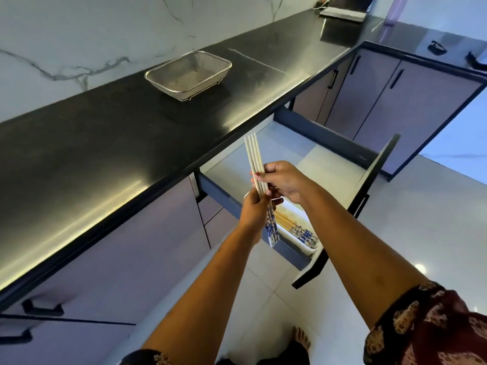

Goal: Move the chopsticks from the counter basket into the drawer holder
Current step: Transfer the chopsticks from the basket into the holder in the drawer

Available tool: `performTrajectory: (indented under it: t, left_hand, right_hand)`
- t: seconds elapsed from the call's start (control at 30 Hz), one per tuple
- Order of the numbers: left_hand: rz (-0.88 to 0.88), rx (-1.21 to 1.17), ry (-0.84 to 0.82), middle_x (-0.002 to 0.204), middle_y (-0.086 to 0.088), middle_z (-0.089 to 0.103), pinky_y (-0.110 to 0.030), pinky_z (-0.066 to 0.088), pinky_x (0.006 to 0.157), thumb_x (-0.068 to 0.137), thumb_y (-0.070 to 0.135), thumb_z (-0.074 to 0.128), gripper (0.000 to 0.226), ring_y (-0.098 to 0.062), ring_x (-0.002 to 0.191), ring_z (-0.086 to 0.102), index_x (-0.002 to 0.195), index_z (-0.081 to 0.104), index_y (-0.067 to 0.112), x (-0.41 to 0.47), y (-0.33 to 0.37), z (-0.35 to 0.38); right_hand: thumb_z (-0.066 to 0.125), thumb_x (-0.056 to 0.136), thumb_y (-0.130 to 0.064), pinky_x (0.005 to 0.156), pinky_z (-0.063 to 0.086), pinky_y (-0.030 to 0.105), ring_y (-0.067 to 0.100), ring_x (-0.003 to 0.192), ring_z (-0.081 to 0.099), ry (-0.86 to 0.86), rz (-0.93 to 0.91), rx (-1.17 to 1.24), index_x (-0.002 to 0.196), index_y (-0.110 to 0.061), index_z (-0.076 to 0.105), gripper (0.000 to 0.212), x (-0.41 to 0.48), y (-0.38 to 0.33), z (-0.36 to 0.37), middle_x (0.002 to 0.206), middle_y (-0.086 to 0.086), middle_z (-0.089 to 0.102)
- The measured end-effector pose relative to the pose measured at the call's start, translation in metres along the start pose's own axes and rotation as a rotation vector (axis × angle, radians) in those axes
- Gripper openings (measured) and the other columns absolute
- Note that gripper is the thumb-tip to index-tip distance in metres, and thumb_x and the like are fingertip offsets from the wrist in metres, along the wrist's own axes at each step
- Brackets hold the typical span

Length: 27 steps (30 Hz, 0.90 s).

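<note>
Several pale chopsticks [253, 156] with blue-patterned ends form a bundle above the near left corner of the open drawer [303, 154]. My left hand [254, 209] grips the bundle low down, and my right hand [283, 180] holds it higher up, fingers curled round it. The tips point up toward the counter. Below my hands, a white holder [309, 250] in the drawer's front corner has several more chopsticks [292, 227] lying in it. The metal mesh basket [188, 75] stands on the black counter [92, 143] and looks empty.
The drawer front [350, 214] juts out into the floor space to my right. Closed cabinet doors [382, 101] run along the far side. A flat grey device [344, 13] sits at the counter's far end. My bare foot [301, 338] is on the tiled floor.
</note>
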<state>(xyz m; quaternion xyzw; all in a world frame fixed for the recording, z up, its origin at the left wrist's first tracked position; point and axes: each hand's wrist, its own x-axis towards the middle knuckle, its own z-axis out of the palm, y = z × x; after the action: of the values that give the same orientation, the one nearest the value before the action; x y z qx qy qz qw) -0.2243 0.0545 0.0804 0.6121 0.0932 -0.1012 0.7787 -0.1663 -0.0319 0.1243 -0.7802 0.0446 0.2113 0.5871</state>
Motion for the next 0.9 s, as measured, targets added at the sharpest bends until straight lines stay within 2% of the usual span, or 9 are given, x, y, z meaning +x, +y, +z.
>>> performTrajectory:
  t: [0.07, 0.13, 0.27, 0.33, 0.43, 0.5, 0.57, 0.7, 0.9]
  left_hand:
    - [-0.020, 0.115, 0.042, 0.094, -0.007, 0.061, -0.022, 0.046, 0.073, 0.100, 0.019, 0.042, 0.018, -0.015, 0.085, 0.057, 0.107, 0.055, 0.008, 0.012, -0.008, 0.006]
    - [-0.063, 0.231, 0.084, 0.103, -0.008, 0.059, -0.025, 0.043, 0.074, 0.098, 0.026, 0.046, 0.025, -0.017, 0.094, 0.053, 0.110, 0.058, 0.007, 0.022, -0.024, 0.006]
    - [-0.179, 0.430, 0.282, 0.127, -0.009, 0.054, -0.033, 0.042, 0.092, 0.096, 0.024, 0.052, 0.036, -0.025, 0.118, 0.051, 0.131, 0.052, 0.014, 0.031, -0.062, 0.000]
    - [-0.230, 0.587, 0.355, 0.143, -0.008, 0.043, -0.036, 0.037, 0.105, 0.095, 0.020, 0.053, 0.047, -0.027, 0.132, 0.041, 0.140, 0.041, 0.014, 0.032, -0.083, 0.001]
    - [-0.242, 0.711, 0.324, 0.156, -0.006, 0.025, -0.040, 0.024, 0.117, 0.094, 0.024, 0.053, 0.062, -0.025, 0.143, 0.024, 0.148, 0.023, 0.016, 0.029, -0.105, 0.004]
    - [-0.239, 0.784, 0.296, 0.159, -0.003, 0.017, -0.039, 0.016, 0.119, 0.094, 0.028, 0.053, 0.068, -0.022, 0.146, 0.015, 0.150, 0.016, 0.017, 0.027, -0.117, 0.013]
    - [-0.231, 0.849, 0.299, 0.160, -0.001, 0.009, -0.037, 0.010, 0.119, 0.093, 0.029, 0.054, 0.073, -0.022, 0.148, 0.006, 0.151, 0.011, 0.017, 0.026, -0.126, 0.021]
    - [-0.204, 0.915, 0.298, 0.160, 0.002, 0.000, -0.039, 0.007, 0.119, 0.091, 0.031, 0.056, 0.080, -0.022, 0.148, -0.005, 0.151, 0.005, 0.019, 0.029, -0.131, 0.031]
    - [-0.247, 0.939, 0.261, 0.160, 0.002, -0.004, -0.041, 0.008, 0.119, 0.090, 0.033, 0.057, 0.085, -0.022, 0.147, -0.010, 0.152, 0.000, 0.017, 0.043, -0.135, 0.034]
  right_hand:
    - [0.060, 0.091, -0.010, 0.060, 0.057, 0.026, 0.021, 0.084, 0.070, -0.024, -0.006, 0.002, 0.111, -0.005, 0.066, 0.021, 0.012, 0.003, -0.015, 0.092, 0.008, 0.072]
    - [0.059, 0.092, -0.007, 0.070, 0.059, 0.032, 0.021, 0.084, 0.070, -0.032, -0.016, 0.003, 0.110, -0.005, 0.066, 0.019, 0.026, 0.006, -0.031, 0.092, 0.009, 0.071]
    - [0.062, 0.089, -0.006, 0.084, 0.056, 0.040, 0.026, 0.083, 0.067, -0.007, -0.005, -0.164, 0.107, -0.001, 0.069, 0.020, 0.055, 0.032, -0.057, 0.096, 0.018, 0.070]
    - [0.066, 0.086, -0.007, 0.079, 0.053, 0.036, 0.025, 0.085, 0.065, -0.022, 0.027, -0.260, 0.102, -0.002, 0.071, 0.018, 0.072, 0.060, -0.063, 0.100, 0.023, 0.071]
    - [0.068, 0.085, -0.012, 0.065, 0.044, 0.025, 0.021, 0.082, 0.060, 0.015, 0.054, -0.433, 0.102, -0.001, 0.072, 0.020, 0.082, 0.096, -0.061, 0.092, 0.018, 0.070]
    - [0.067, 0.086, -0.014, 0.061, 0.039, 0.023, 0.021, 0.077, 0.056, -0.015, 0.069, -0.550, 0.093, -0.002, 0.072, 0.015, 0.085, 0.116, -0.058, 0.083, 0.012, 0.063]
    - [0.066, 0.087, -0.016, 0.063, 0.038, 0.024, 0.022, 0.076, 0.055, -0.036, 0.077, -0.635, 0.083, -0.003, 0.069, 0.014, 0.088, 0.132, -0.052, 0.081, 0.013, 0.061]
    - [0.065, 0.088, -0.018, 0.064, 0.039, 0.026, 0.032, 0.088, 0.066, -0.041, 0.037, -0.750, 0.098, 0.001, 0.070, 0.022, 0.095, 0.147, -0.040, 0.097, 0.019, 0.071]
    - [0.059, 0.089, -0.012, 0.069, 0.045, 0.030, 0.036, 0.096, 0.065, -0.045, 0.046, -0.867, 0.101, 0.000, 0.066, 0.019, 0.106, 0.157, -0.030, 0.103, 0.019, 0.069]
